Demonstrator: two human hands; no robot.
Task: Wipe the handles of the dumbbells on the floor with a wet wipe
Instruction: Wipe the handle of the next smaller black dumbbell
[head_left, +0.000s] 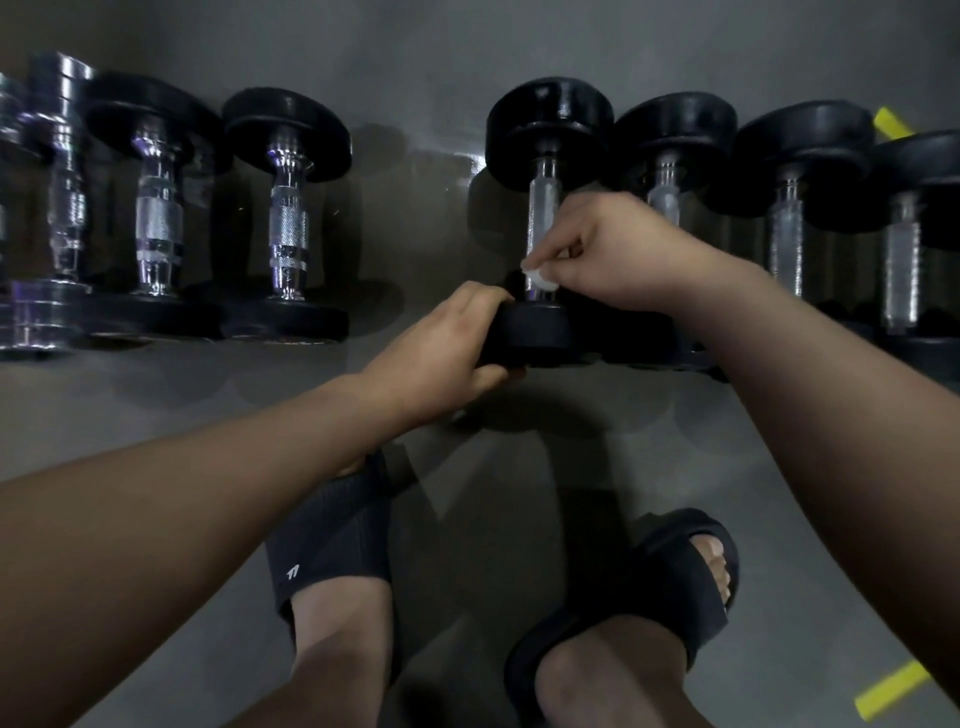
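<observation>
Left hand grips dumbbell near plate; right hand pinches wipe at handle's near end, axis running away

A gym or home workout corner: a row of black dumbbells with chrome handles lies on a smooth grey floor marked with yellow tape.

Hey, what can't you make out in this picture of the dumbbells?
Head view only.
Wet wipe: mostly hidden inside the right hand; only a white corner shows.
Held dumbbell's near weight: partly covered by the left hand.
Leftmost dumbbell: cut by the left edge.
Rightmost dumbbell: cut by the right edge.
Weight markings: too dark to read.
</observation>
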